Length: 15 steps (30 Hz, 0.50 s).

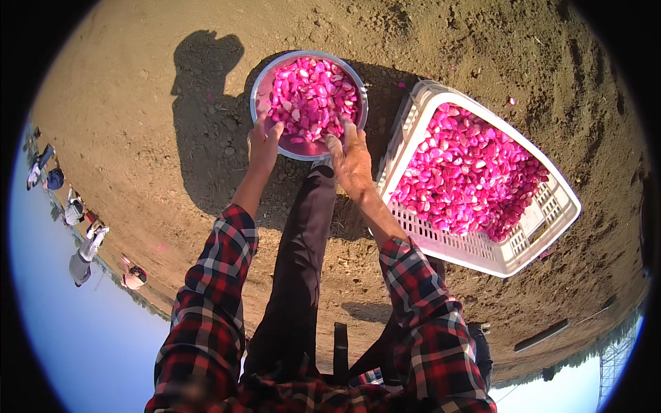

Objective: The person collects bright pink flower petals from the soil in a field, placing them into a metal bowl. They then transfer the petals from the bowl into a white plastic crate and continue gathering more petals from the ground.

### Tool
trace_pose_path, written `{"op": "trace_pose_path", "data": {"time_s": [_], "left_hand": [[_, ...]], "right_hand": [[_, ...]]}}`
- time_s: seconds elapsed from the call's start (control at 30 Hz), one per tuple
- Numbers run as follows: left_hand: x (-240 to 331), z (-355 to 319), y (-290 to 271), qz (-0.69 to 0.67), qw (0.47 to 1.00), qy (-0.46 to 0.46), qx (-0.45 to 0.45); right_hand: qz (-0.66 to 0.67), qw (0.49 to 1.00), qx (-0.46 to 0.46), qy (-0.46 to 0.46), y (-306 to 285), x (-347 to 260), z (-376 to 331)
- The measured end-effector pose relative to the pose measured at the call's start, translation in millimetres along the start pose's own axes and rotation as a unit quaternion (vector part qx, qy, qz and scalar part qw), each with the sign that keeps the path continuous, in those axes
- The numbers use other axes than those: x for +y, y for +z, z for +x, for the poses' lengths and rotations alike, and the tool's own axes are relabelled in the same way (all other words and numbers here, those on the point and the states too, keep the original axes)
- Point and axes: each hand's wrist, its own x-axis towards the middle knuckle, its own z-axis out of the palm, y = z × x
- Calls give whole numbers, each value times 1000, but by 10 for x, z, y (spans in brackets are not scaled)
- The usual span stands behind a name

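Observation:
A round metal basin (255,103) with pink flower petals (313,96) in it is in front of me, tilted so its inside shows. My left hand (264,147) grips the near left part of its rim, thumb toward the inside. On the near right part of the rim, my right hand (353,164) holds on in the same way, its fingers partly hidden. The petals lie mostly toward the far side, and bare metal shows along the near edge. Just right of my right hand stands a white plastic crate (566,199) with slotted walls, heaped with more pink petals (468,168).
Brown, lumpy soil (124,158) spreads all round, with a few stray petals on it. My leg (303,241) reaches forward below the basin. Several people (86,251) are far off at the left. A dark bar-like object (542,336) lies at the lower right.

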Motion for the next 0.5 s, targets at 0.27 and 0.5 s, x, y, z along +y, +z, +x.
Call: {"op": "trace_pose_path", "data": {"time_s": [0.27, 0.5], "left_hand": [[1378, -1225, 429, -156, 933, 85, -313], [1667, -1099, 2143, 178, 921, 282, -201]], "right_hand": [[138, 973, 161, 90, -2451, 964, -653], [-141, 939, 309, 64, -3898, 2702, -375]]}}
